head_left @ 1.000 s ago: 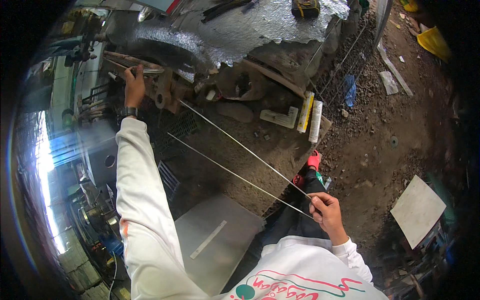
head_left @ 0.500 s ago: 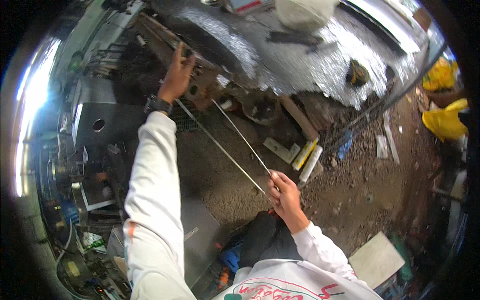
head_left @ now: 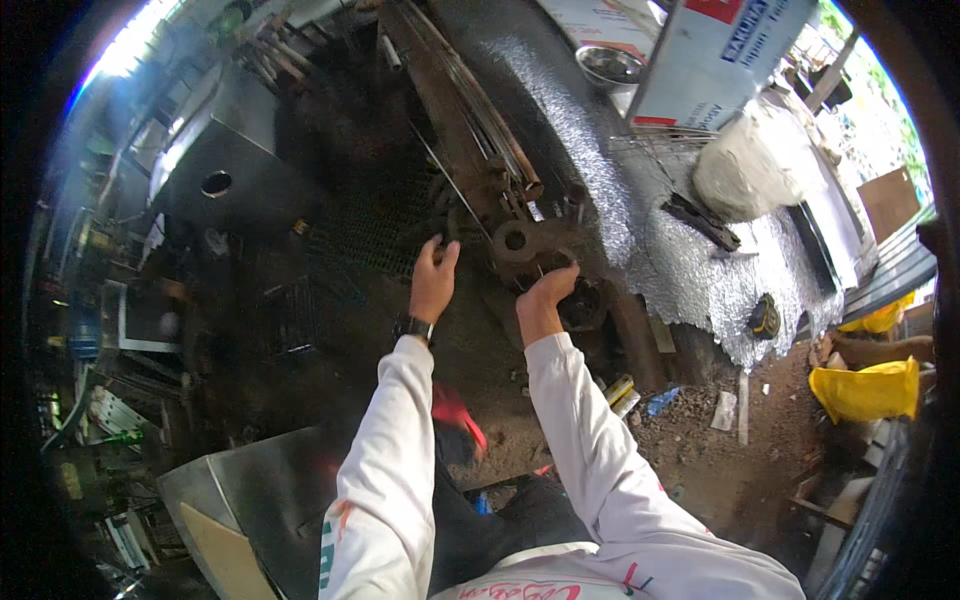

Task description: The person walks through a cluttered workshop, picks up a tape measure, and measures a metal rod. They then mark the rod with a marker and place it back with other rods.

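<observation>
A thin metal rod point(head_left: 452, 184) slants down to a rusty metal fixture with a round ring point(head_left: 515, 240) on the bench's edge. My right hand point(head_left: 543, 298) is at that fixture, its fingers curled in and its thumb against the metal. What lies in its grip is mostly hidden; a thin bright line shows by the fingers. To its left my left hand point(head_left: 432, 285) hovers above the dark ground, thumb and fingers apart, with nothing in it. The rod passes to the upper right of it, apart from the fingers.
Crinkled silver sheeting point(head_left: 640, 235) covers the bench; on it stand a whitish tub point(head_left: 745, 165), a metal bowl point(head_left: 610, 66) and a tape measure point(head_left: 765, 317). Long bars point(head_left: 465, 85) line the bench edge. A grey metal box point(head_left: 260, 480) stands at lower left.
My view has shifted. My right hand has moved from low over the ground, where it held the thin rod, up to the fixture. My left hand has come away from the bench bars.
</observation>
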Demonstrator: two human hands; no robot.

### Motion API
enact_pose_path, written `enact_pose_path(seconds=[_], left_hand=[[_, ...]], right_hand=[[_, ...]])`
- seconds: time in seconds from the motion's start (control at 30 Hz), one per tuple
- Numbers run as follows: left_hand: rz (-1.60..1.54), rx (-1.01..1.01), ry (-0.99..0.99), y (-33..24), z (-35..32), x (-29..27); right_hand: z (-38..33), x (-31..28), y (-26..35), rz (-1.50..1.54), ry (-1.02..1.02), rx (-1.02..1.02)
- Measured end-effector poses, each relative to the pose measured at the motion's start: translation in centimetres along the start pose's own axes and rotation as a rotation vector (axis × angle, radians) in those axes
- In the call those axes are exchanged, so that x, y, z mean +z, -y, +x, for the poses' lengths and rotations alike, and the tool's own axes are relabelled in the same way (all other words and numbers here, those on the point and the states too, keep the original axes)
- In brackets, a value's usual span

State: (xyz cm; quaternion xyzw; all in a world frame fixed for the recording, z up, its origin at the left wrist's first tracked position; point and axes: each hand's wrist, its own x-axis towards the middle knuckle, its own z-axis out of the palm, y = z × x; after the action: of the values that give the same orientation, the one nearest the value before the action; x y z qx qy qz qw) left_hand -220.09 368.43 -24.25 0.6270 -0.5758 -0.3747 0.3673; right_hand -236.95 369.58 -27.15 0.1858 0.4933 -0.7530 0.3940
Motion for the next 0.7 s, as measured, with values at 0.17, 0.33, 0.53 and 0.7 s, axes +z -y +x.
enact_pose_path(seconds=[0.17,0.33,0.53,0.7], left_hand=[[0.052,0.203,-0.199,2.3,11.1,1.9],[-0.154,-0.001,0.034,-0.9,16.5,1.6],[0.077,-0.031,-0.066,-1.6,20.7,0.5],[0.053,-0.092,-0.019,-2.9,23.8,0.4]], right_hand=[[1.0,2.2,-2.0,0.074,0.241,-0.03],[-4.4,-5.3,1.9,-0.591,-0.019,-0.237],[-9.4,-1.8,1.4,-0.772,0.009,-0.165],[-9.4,1.1,2.0,-0.438,-0.178,0.116]])
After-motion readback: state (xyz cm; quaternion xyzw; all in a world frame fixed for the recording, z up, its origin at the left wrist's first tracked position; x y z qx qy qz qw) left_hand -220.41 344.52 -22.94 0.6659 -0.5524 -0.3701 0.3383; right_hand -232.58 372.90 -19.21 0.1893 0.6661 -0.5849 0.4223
